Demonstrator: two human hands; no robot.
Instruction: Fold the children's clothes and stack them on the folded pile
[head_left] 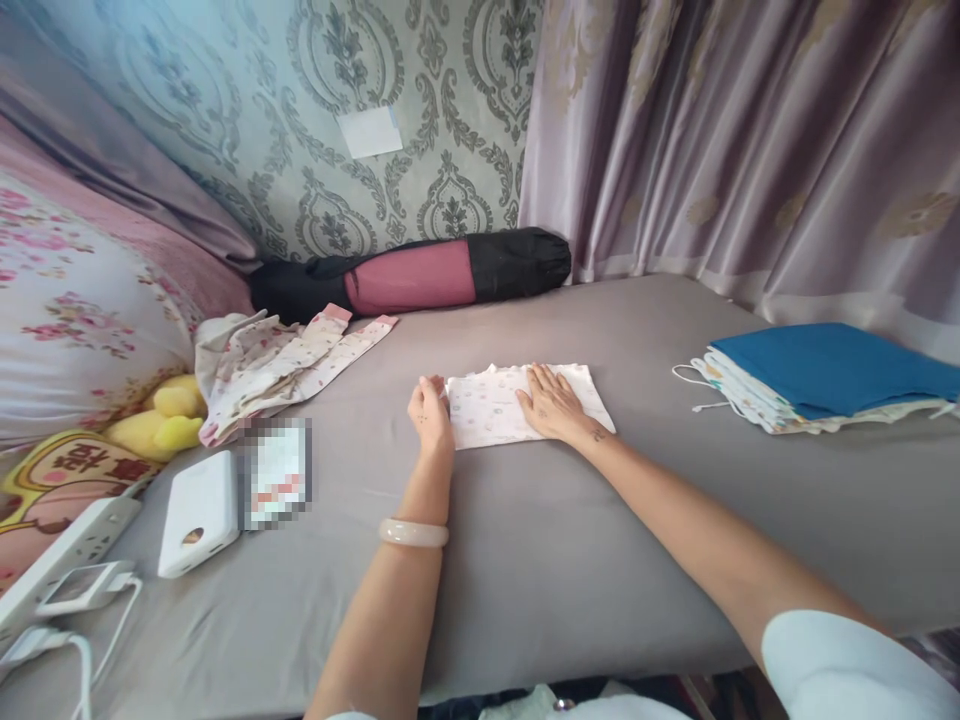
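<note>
A white folded garment (487, 405) with small pale prints lies flat on the grey bed in front of me. On its right part my right hand (553, 402) rests palm down, fingers stretched out and spread a little. My left hand (430, 412) is at the garment's left edge with its fingers curled in against that edge; the fingertips are partly hidden. A pale bangle (413, 533) circles my left wrist.
Folded clothes (832, 375), blue on top, are stacked at the right. Crumpled printed clothes (274, 365) lie at the left, near a white power bank (199, 514), a blurred-out item (276, 472) and a power strip (71, 560). A pink-and-black rolled bag (412, 275) lines the wall.
</note>
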